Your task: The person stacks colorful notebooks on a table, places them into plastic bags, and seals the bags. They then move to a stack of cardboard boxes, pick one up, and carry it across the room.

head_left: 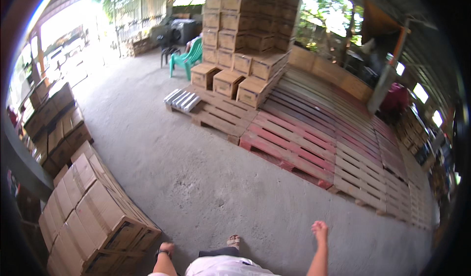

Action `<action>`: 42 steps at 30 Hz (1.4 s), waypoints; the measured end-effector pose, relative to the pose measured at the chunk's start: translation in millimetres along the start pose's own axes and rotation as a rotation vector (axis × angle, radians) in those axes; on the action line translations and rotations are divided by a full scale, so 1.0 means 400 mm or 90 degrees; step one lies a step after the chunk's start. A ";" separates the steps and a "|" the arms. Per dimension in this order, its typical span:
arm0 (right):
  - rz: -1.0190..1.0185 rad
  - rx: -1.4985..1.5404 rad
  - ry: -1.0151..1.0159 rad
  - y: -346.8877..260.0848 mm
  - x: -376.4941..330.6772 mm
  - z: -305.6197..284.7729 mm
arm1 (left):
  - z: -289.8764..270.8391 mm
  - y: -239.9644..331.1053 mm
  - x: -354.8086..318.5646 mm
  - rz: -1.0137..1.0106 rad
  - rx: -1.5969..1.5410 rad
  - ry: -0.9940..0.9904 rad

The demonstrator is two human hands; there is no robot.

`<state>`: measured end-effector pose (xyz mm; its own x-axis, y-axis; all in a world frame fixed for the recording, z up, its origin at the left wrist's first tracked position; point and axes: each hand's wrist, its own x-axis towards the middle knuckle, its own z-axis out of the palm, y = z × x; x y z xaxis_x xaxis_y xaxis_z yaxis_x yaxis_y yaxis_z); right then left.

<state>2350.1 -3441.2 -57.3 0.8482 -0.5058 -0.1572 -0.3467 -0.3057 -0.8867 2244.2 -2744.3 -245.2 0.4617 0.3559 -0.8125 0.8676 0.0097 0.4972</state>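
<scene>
My left hand point(167, 247), with a dark band on its wrist, hangs low beside a stack of brown cardboard boxes point(93, 222). A small gap of floor seems to lie between that hand and the boxes. Its fingers are blurred and mostly hidden, and nothing shows in it. Out to the right, my right hand point(320, 229) is held over the concrete floor point(211, 188), its fingers loosely bent and a little apart. It carries nothing and is nearest to the wooden pallets point(289, 143), without touching them.
A tall stack of cartons point(240, 26) stands on the pallets at the back, with single cartons point(228, 83) before it. A green plastic chair point(187, 59) is beside the stack. Pale slats point(182, 100) lie on a pallet corner. More boxes point(56, 124) line the left; a post point(385, 82) rises right.
</scene>
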 end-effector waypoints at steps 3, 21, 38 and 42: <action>0.219 -0.123 -0.258 0.109 0.081 0.144 | 0.160 0.229 0.147 0.138 0.102 -0.186; 0.239 -0.110 -0.201 -0.308 1.876 0.675 | 0.716 1.864 0.640 0.082 0.098 -0.220; -0.011 -0.119 -0.415 -1.841 3.357 1.360 | 1.096 3.436 1.091 0.309 -0.086 -0.175; -0.063 -0.147 -0.387 -1.942 3.669 1.436 | 1.130 3.871 1.014 0.305 -0.161 -0.126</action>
<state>4094.2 -3482.7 151.2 0.9321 0.0585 -0.3573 -0.2751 -0.5271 -0.8040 3858.2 -3007.4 57.5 0.8396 0.1937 -0.5074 0.4925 0.1222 0.8617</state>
